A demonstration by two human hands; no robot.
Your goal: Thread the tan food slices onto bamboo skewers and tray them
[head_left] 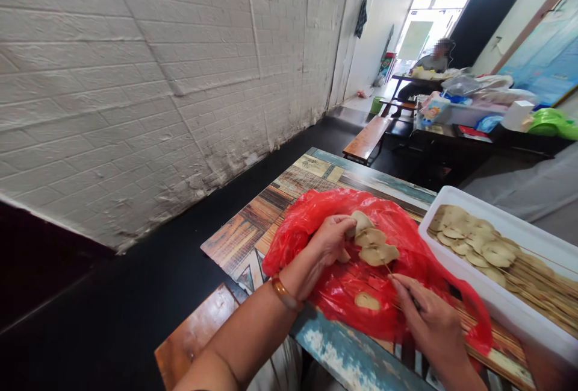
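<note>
My right hand (pixel 431 315) grips the lower end of a thin wooden skewer, its fingers closed round it. Threaded along that skewer are several thin, round beige slices (pixel 378 253), held up over a red plastic bag (pixel 311 216). At the top of the row, my left hand (pixel 333 239) pinches a pale beige slice (pixel 361 221) between thumb and fingers. Whether the stick's tip passes through this slice is hidden. One loose slice (pixel 367 301) lies in the bag. Bare skewers (pixel 501 343) lie under and beside my right hand on the table.
A white tub (pixel 440 198) at the right holds several filled skewers (pixel 478 246). The patchwork table (pixel 239 237) has a bench (pixel 198 337) at its near left. A white brick-patterned wall (pixel 180 78) runs along the left. Farther back, a person (pixel 436 61) sits by a cluttered table.
</note>
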